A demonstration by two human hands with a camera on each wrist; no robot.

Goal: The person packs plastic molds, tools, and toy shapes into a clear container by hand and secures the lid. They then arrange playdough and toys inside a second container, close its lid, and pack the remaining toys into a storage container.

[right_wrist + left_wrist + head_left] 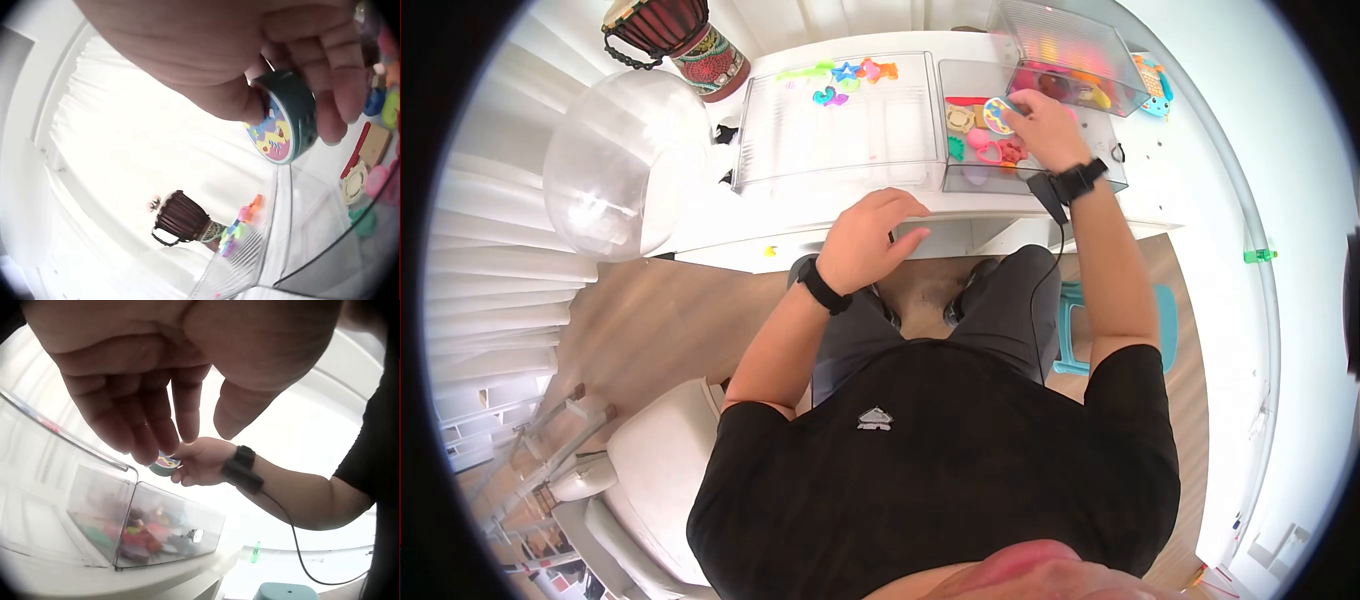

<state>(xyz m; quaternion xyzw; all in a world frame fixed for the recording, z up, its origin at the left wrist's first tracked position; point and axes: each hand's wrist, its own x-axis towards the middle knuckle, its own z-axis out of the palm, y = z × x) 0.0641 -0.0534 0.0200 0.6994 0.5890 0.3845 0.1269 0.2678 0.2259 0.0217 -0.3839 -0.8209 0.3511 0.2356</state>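
Nearest the viewer, a person in a black T-shirt [940,450] sits with grey-trousered legs [850,345] at a white table [710,228]; a teal stool [1166,325] stands by the right leg. The left hand [870,232], above the table's front edge, holds nothing: its fingers are lightly bent, the thumb spread apart from them. A black band circles each of the 2 wrists, and a dark cable [1060,260] hangs from the right. Farther on, the right hand [1045,128] pinches a round tin [998,116] between thumb and fingers; teal-sided, with a multicoloured face, the tin is tilted and held above an open clear box [990,183], apart from its contents. Inside that box lie small moulded pieces, among them a beige ring [960,119], a green piece [955,149] and a red stick [966,101]. To its left is a wide clear container [840,160], with bright shapes [846,73] along its far side. Beyond stand another clear box [1122,102] of coloured items, at right, and a patterned drum [710,65] at far left, before white curtains [500,260]
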